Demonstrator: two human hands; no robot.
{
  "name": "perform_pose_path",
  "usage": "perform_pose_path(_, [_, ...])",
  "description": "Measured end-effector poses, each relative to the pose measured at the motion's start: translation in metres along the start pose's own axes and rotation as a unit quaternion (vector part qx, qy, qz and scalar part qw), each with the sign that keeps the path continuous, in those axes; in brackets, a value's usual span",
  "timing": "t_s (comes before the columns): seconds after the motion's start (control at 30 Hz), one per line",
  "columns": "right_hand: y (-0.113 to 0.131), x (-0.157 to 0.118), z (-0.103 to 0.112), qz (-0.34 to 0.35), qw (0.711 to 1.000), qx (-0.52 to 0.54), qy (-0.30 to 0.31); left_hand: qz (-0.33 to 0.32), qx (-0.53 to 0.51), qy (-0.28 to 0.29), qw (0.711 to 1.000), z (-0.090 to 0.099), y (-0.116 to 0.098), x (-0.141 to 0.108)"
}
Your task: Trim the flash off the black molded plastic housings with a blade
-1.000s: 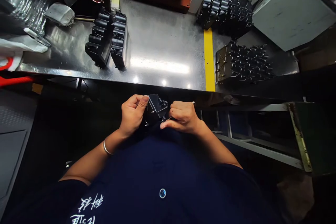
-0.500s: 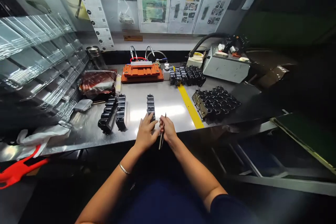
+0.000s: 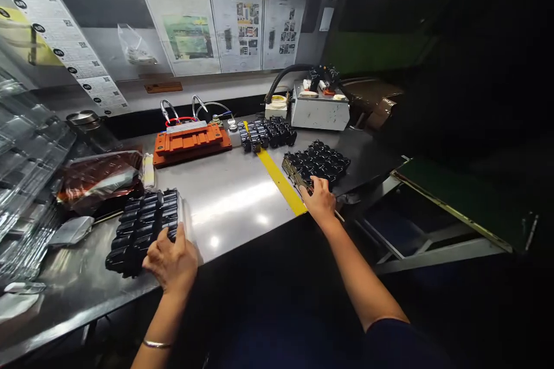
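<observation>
At the left of the bench, several ribbed black parts (image 3: pixel 145 222) stand side by side. My left hand (image 3: pixel 173 256) has its fingers round the near end of the rightmost black part (image 3: pixel 171 207). Farther right, my right hand (image 3: pixel 319 202) is at the near edge of a block of joined black parts (image 3: pixel 320 161), thumb and forefinger parted against it. A thin tool (image 3: pixel 340 216) sticks out from under that palm; most of it is hidden by the hand.
An orange fixture (image 3: pixel 190 141) stands at the back, with more black parts (image 3: pixel 274 131) right of it. A grey box (image 3: pixel 320 108) is behind the block. Clear plastic trays (image 3: pixel 21 184) and a wrapped packet (image 3: pixel 101 176) lie left. Yellow tape (image 3: pixel 279 181) crosses the bench.
The view has turned right. My hands have moved apart: the left to the parts at left, the right to the block. The single black part from the middle now stands against the left group.
</observation>
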State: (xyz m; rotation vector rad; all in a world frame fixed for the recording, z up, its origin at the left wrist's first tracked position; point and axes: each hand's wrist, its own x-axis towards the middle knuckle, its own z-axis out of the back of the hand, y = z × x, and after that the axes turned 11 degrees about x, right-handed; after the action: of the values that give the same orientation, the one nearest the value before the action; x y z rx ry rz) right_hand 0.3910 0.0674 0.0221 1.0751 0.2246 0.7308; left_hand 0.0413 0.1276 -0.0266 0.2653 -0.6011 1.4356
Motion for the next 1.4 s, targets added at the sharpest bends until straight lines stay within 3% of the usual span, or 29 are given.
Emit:
perform_pose_path(0.07, [-0.004,0.014,0.002,0.001,0.996,-0.083,0.009,0.006,-0.023,-0.049,0.999,0.006,-0.006,-0.001])
perform_pose_path(0.17, [-0.007,0.032,-0.005,-0.007,0.995,-0.097,0.029,-0.008,-0.117,-0.085,0.989,0.012,-0.023,-0.010])
perform_pose_path(0.2, [-0.007,0.036,-0.008,-0.009,0.995,-0.094,0.035,-0.010,-0.170,-0.062,0.983,0.012,-0.030,-0.015])
perform_pose_path(0.27, [-0.006,0.034,-0.017,-0.010,0.996,-0.077,0.054,0.018,-0.289,0.058,0.955,0.012,-0.044,-0.025])
perform_pose_path(0.37, [-0.003,0.000,-0.035,0.005,0.991,-0.029,0.130,0.142,-0.433,0.262,0.851,0.010,-0.064,-0.036])
perform_pose_path(0.43, [0.000,-0.039,-0.046,0.021,0.977,0.000,0.210,0.206,-0.479,0.316,0.792,0.008,-0.072,-0.040])
perform_pose_path(0.47, [0.002,-0.059,-0.050,0.028,0.967,0.008,0.253,0.227,-0.485,0.318,0.782,0.007,-0.073,-0.041])
perform_pose_path(0.53, [0.008,-0.089,-0.053,0.063,0.920,0.034,0.387,0.252,-0.482,0.296,0.785,0.007,-0.069,-0.043])
perform_pose_path(0.6, [0.017,-0.100,-0.056,0.102,0.886,0.034,0.452,0.266,-0.487,0.270,0.787,0.008,-0.060,-0.049])
perform_pose_path(0.7, [0.031,-0.084,-0.068,0.177,0.902,-0.062,0.390,0.275,-0.504,0.277,0.770,0.014,-0.044,-0.063])
perform_pose_path(0.77, [0.038,-0.069,-0.080,0.215,0.896,-0.119,0.370,0.281,-0.502,0.285,0.766,0.020,-0.037,-0.072])
perform_pose_path(0.9, [0.042,-0.058,-0.102,0.257,0.866,-0.132,0.409,0.299,-0.503,0.285,0.759,0.031,-0.034,-0.084])
perform_pose_path(1.07, [0.040,-0.065,-0.108,0.303,0.847,-0.140,0.413,0.313,-0.514,0.295,0.742,0.035,-0.032,-0.086])
perform_pose_path(1.27, [0.037,-0.062,-0.112,0.387,0.826,-0.190,0.364,0.294,-0.496,0.295,0.762,0.033,-0.028,-0.088])
perform_pose_path(1.4, [0.039,-0.058,-0.115,0.418,0.812,-0.176,0.366,0.279,-0.478,0.296,0.778,0.032,-0.029,-0.088])
